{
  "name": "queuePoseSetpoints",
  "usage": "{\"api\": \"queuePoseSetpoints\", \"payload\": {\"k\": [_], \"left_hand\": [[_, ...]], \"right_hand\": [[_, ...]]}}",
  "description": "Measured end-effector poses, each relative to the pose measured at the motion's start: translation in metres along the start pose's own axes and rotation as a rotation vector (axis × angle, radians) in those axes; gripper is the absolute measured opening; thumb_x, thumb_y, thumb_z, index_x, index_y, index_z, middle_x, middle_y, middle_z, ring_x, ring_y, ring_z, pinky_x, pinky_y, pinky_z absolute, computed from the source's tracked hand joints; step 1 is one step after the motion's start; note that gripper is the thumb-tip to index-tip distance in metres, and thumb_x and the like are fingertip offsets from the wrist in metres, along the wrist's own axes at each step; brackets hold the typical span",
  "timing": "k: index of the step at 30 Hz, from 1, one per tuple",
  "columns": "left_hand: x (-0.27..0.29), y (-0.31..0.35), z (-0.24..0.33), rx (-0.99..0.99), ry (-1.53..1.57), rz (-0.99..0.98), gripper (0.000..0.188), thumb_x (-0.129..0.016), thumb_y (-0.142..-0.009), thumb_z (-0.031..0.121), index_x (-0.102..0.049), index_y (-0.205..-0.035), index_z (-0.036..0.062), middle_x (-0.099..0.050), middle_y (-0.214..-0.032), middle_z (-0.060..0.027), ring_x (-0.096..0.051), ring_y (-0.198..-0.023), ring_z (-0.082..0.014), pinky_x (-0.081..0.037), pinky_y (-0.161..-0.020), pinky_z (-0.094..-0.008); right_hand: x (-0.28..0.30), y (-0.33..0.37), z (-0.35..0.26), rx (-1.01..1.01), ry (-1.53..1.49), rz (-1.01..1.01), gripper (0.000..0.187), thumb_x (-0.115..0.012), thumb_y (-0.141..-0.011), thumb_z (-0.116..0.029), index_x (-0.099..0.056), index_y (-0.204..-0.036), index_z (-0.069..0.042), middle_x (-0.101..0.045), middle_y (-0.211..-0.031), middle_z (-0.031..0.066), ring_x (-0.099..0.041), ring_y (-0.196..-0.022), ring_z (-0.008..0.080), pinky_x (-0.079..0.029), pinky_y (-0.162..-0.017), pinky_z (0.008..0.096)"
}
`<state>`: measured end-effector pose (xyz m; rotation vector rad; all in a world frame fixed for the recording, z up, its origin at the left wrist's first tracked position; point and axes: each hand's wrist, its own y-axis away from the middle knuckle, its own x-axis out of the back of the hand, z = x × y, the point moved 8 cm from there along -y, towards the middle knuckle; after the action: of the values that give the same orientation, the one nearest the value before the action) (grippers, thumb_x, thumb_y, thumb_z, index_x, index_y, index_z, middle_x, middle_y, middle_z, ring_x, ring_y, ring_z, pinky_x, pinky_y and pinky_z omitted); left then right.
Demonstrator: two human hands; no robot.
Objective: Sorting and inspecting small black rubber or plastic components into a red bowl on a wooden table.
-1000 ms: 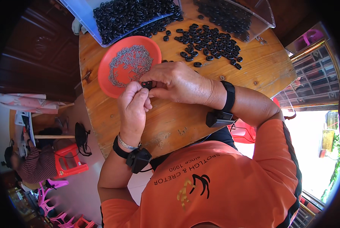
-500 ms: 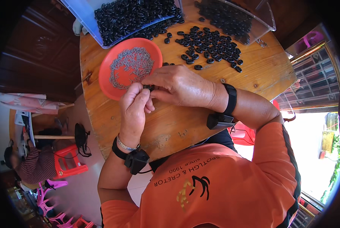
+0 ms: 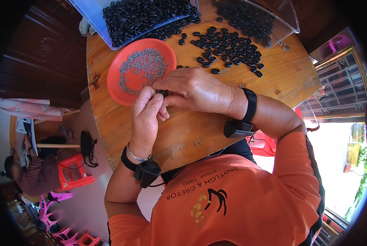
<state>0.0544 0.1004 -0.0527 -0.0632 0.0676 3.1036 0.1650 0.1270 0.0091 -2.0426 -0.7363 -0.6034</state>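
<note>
A small black oval piece [image 3: 162, 92] is pinched between my two hands, just off the near rim of an orange-red bowl. My left hand [image 3: 145, 112] is closed on its left side, thumb on top and fingers curled. From the right, my right hand [image 3: 193, 88] reaches over with thumb and index finger at the same piece; whether a second small part is between the fingertips is hidden. In the bowl [image 3: 114, 78] lie many short, thin grey metal pieces [image 3: 144, 63], like small screws or pins.
A loose pile of black oval pieces [image 3: 228, 47] lies on the wooden table [image 3: 179, 143]. Beyond stand a bluish plastic bin [image 3: 89, 16] of black pieces and a clear bin [image 3: 288, 30] with more. A person [image 3: 37, 178] sits at the left, beside a red stool [image 3: 70, 172].
Both hands stay at the same spot with the black piece between them. The right fingers have shifted very slightly; the view has moved a little.
</note>
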Motion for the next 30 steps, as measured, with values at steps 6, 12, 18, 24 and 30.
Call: {"api": "queuePoseSetpoints", "payload": {"k": [6,12,18,24,30], "left_hand": [[-0.004,-0.001,-0.009,0.028,-0.010,0.006,0.017,-0.044,-0.096,0.017,-0.053,-0.088,0.0048,-0.052,-0.067,0.0005,-0.048,-0.057,-0.0045,-0.038,-0.051,-0.0178],[-0.010,-0.009,0.002,-0.018,-0.005,-0.007,0.020,-0.045,-0.097,0.019,-0.054,-0.088,0.0042,-0.052,-0.066,0.0009,-0.047,-0.057,-0.0041,-0.037,-0.052,-0.0179],[-0.020,-0.003,0.012,-0.035,0.004,0.024,0.021,-0.045,-0.097,0.019,-0.055,-0.086,0.0048,-0.050,-0.063,0.0021,-0.045,-0.056,-0.0037,-0.035,-0.051,-0.0182],[-0.034,0.003,0.024,-0.003,0.010,0.050,0.021,-0.046,-0.097,0.020,-0.057,-0.089,0.0040,-0.049,-0.063,0.0025,-0.043,-0.054,-0.0035,-0.035,-0.049,-0.0175],[-0.036,0.008,0.026,-0.050,0.028,0.059,0.021,-0.046,-0.097,0.020,-0.057,-0.090,0.0037,-0.046,-0.062,0.0029,-0.042,-0.052,-0.0037,-0.035,-0.048,-0.0177]], "right_hand": [[-0.005,0.006,0.003,-0.014,0.099,-0.047,0.031,-0.069,-0.076,-0.017,-0.062,-0.103,-0.003,-0.064,-0.084,0.0112,-0.063,-0.079,0.0288,-0.052,-0.069,0.0370],[0.005,0.004,0.001,0.000,0.182,-0.037,0.029,-0.067,-0.076,-0.015,-0.061,-0.102,-0.003,-0.062,-0.081,0.0114,-0.062,-0.076,0.0288,-0.051,-0.068,0.0368],[0.019,0.006,-0.013,0.038,0.207,-0.025,0.026,-0.065,-0.076,-0.014,-0.060,-0.099,-0.002,-0.060,-0.080,0.0109,-0.062,-0.074,0.0280,-0.052,-0.067,0.0358],[0.030,0.011,-0.018,0.084,0.184,-0.048,0.024,-0.060,-0.076,-0.011,-0.058,-0.097,0.000,-0.059,-0.084,0.0105,-0.062,-0.075,0.0265,-0.052,-0.065,0.0350],[0.031,0.014,-0.023,0.123,0.166,-0.029,0.025,-0.061,-0.076,-0.011,-0.057,-0.097,0.001,-0.058,-0.081,0.0104,-0.062,-0.074,0.0279,-0.052,-0.064,0.0358]]}}
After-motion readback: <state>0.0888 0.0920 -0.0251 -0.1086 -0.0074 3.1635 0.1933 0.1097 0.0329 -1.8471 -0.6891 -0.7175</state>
